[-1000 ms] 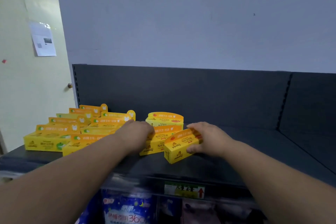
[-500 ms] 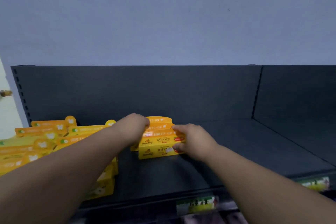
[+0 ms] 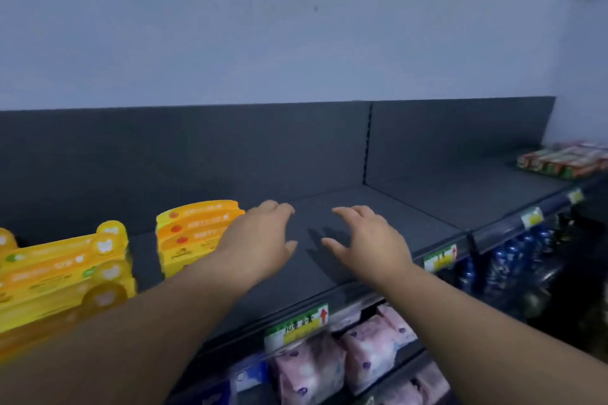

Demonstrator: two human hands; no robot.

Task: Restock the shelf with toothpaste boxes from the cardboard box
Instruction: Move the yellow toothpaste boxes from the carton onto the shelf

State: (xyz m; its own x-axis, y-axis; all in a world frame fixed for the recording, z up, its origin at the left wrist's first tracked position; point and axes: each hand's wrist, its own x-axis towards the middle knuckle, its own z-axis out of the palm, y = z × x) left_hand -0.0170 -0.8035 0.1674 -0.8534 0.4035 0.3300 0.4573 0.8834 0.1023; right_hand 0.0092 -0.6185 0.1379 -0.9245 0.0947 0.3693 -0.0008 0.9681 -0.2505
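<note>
Several yellow and orange toothpaste boxes (image 3: 194, 233) stand in a small stack on the dark shelf (image 3: 388, 217). A larger group of yellow toothpaste boxes (image 3: 62, 270) lies at the far left of the same shelf. My left hand (image 3: 263, 240) hovers just right of the small stack, fingers loosely spread, holding nothing. My right hand (image 3: 365, 240) hangs beside it over bare shelf, fingers relaxed and empty. The cardboard box is out of view.
Red and green packs (image 3: 562, 161) lie at the shelf's far right end. Pink packets (image 3: 345, 358) fill the lower shelf, with blue items (image 3: 513, 260) further right. Price labels (image 3: 296, 325) line the shelf's front edge. A pale wall rises behind.
Both hands have let go of the small stack of boxes and moved right over bare shelf. The view has swung right, so the stacks now sit further left.
</note>
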